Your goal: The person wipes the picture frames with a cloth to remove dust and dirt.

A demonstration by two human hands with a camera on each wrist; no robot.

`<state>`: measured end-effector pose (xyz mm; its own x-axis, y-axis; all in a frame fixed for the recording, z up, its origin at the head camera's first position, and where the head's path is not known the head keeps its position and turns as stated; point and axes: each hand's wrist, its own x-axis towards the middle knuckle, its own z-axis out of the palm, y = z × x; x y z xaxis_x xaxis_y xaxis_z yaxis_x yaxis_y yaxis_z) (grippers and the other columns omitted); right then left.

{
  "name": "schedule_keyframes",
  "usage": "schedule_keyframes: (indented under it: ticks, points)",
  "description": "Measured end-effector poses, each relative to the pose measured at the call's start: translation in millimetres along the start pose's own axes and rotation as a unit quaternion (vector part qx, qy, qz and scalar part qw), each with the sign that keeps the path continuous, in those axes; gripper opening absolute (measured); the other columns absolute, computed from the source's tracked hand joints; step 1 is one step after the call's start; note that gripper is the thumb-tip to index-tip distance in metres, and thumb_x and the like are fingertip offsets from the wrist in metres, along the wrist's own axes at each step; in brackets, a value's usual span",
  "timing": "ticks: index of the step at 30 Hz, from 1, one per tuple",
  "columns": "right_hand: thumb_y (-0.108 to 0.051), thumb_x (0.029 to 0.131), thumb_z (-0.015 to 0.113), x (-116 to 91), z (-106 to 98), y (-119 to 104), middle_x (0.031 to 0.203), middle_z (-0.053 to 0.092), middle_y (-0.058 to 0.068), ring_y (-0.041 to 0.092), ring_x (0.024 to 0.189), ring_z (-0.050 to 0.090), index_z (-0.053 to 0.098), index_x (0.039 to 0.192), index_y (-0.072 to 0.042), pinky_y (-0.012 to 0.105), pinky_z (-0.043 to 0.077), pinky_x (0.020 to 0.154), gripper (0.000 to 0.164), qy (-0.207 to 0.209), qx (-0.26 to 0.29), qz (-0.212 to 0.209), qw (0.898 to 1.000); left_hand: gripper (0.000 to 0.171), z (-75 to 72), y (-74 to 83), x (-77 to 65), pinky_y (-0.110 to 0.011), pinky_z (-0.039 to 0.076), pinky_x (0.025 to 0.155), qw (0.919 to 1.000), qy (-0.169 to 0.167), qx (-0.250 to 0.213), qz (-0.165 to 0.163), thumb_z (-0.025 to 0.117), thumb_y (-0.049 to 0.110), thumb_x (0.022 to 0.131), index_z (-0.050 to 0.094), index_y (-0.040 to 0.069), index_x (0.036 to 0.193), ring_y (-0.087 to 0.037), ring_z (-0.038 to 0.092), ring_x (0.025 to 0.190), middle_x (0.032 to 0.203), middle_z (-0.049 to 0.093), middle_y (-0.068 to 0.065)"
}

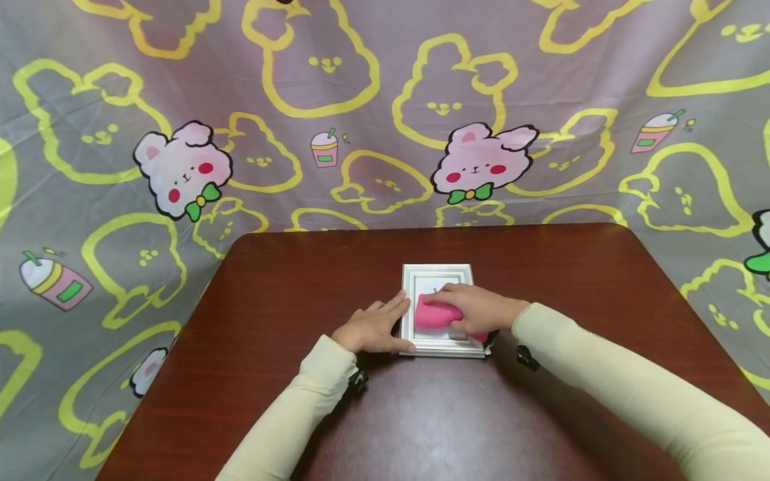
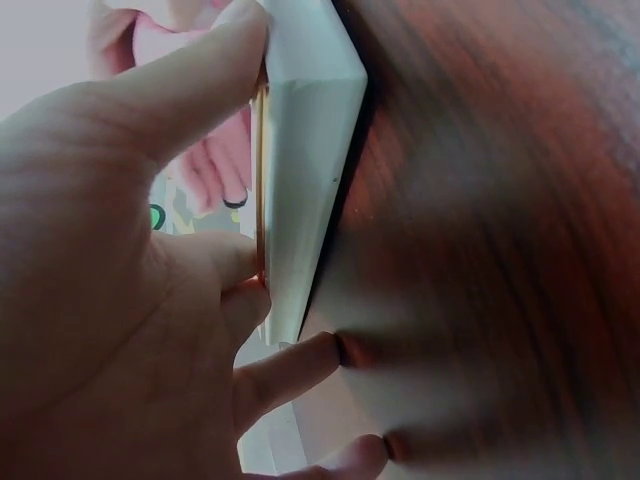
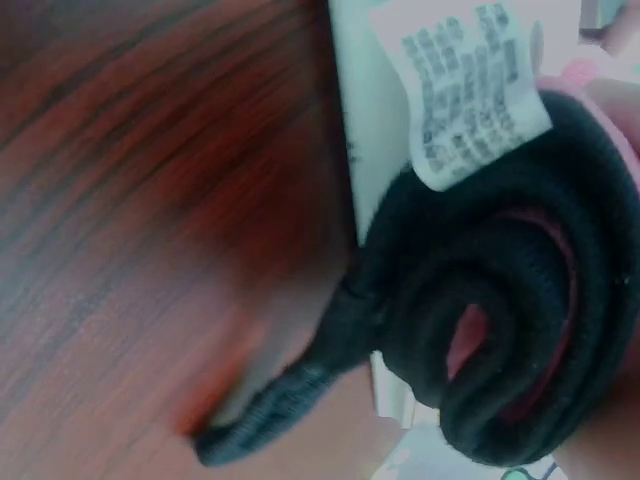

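Off to the left of both hands, a patterned fabric hanging (image 1: 36, 214) comes down beside the brown table (image 1: 289, 300), runs across behind it and round to the right. Next comes the left sleeve (image 1: 271, 427), pale, a small black device (image 1: 357, 381) at its wrist. The left hand (image 1: 375, 329) is spread, thumb on the near corner of the white picture frame (image 1: 437, 269), two fingers against its left side, two fingertips on the tabletop. The frame lies flat on the table, between the hands, partly beneath the right one. Over its glass, under the right hand, is a bunched pink cloth (image 1: 438, 316); close in, it shows a rolled black side (image 3: 500, 280) and a printed white label (image 3: 465, 90). The right hand (image 1: 481, 308) grips that cloth, fingers and thumb bent about it. Farther right stretches the other pale sleeve (image 1: 637, 401), another black device (image 1: 527, 358) just by its cuff.
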<state>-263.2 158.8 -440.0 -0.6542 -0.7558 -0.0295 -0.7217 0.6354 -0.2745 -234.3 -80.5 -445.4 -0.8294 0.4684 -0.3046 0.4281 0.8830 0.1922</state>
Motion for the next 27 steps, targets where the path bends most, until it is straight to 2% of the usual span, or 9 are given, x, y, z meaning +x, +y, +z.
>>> schedule_keyframes:
  ticks: [5, 8, 14, 17, 21, 24, 27]
  points:
    - [-0.022, 0.078, 0.069, -7, -9, -6, 0.123, 0.053, -0.001, 0.014, 0.102, 0.051, 0.041, 0.137, -0.029, 0.033, 0.048, 0.082, 0.067, -0.007, 0.037, 0.005, 0.999, 0.095, 0.5, -1.2, -1.5, -0.05, 0.037, 0.096, 0.9999, 0.012, 0.006, 0.006, 0.053, 0.071, 0.073, 0.015, 0.025, 0.148, -0.025, 0.032, 0.135, 0.156, 0.006, 0.008]
    - [-0.022, 0.077, 0.069, -12, -13, -11, 0.124, 0.052, -0.002, 0.013, 0.103, 0.05, 0.04, 0.137, -0.032, 0.033, 0.047, 0.083, 0.067, -0.005, 0.037, 0.005, 0.999, 0.095, 1.0, -2.1, -1.6, -0.051, 0.038, 0.096, 0.9997, 0.023, 0.002, 0.012, 0.056, 0.069, 0.073, 0.018, 0.024, 0.147, -0.025, 0.033, 0.134, 0.156, 0.008, 0.007]
    - [-0.024, 0.078, 0.067, -23, -14, -27, 0.125, 0.053, 0.0, 0.014, 0.107, 0.051, 0.043, 0.136, -0.028, 0.035, 0.047, 0.088, 0.062, 0.011, 0.0, -0.037, 0.999, 0.093, 1.0, -4.1, 1.0, -0.053, 0.037, 0.097, 0.9989, 0.033, -0.02, 0.027, 0.06, 0.063, 0.074, 0.02, 0.021, 0.147, -0.029, 0.033, 0.134, 0.156, 0.009, 0.006]
    - [-0.024, 0.078, 0.068, -27, -13, -39, 0.123, 0.053, 0.0, 0.014, 0.107, 0.051, 0.044, 0.135, -0.028, 0.034, 0.047, 0.088, 0.062, 0.012, -0.013, -0.047, 0.999, 0.087, 0.6, -7.9, 1.6, -0.05, 0.038, 0.098, 0.9971, 0.054, -0.034, 0.043, 0.061, 0.055, 0.077, 0.024, 0.017, 0.146, -0.032, 0.036, 0.132, 0.156, 0.01, 0.001]
    - [-0.023, 0.077, 0.068, -32, -5, -57, 0.122, 0.053, -0.001, 0.012, 0.107, 0.051, 0.043, 0.135, -0.029, 0.032, 0.048, 0.087, 0.064, 0.005, -0.033, -0.07, 0.997, 0.08, -1.7, -12.8, -0.9, -0.043, 0.036, 0.104, 0.9929, 0.076, -0.052, 0.075, 0.065, 0.043, 0.079, 0.03, 0.013, 0.144, -0.03, 0.037, 0.133, 0.155, 0.018, -0.004]
    - [-0.023, 0.076, 0.069, -37, 5, -68, 0.121, 0.054, -0.001, 0.013, 0.106, 0.052, 0.044, 0.135, -0.028, 0.032, 0.047, 0.088, 0.064, 0.009, -0.057, -0.109, 0.992, 0.078, -1.9, -14.0, -2.6, -0.04, 0.036, 0.104, 0.9931, 0.068, -0.032, 0.09, 0.068, 0.042, 0.077, 0.034, 0.016, 0.142, -0.026, 0.038, 0.133, 0.153, 0.023, -0.001]
    - [-0.026, 0.073, 0.071, -42, 16, -76, 0.12, 0.055, -0.002, 0.014, 0.102, 0.053, 0.046, 0.132, -0.027, 0.032, 0.047, 0.086, 0.065, 0.024, -0.084, -0.137, 0.987, 0.079, -0.5, -12.4, -2.3, -0.041, 0.039, 0.101, 0.9949, 0.061, -0.002, 0.08, 0.068, 0.049, 0.075, 0.036, 0.022, 0.141, -0.025, 0.04, 0.131, 0.152, 0.026, 0.004]
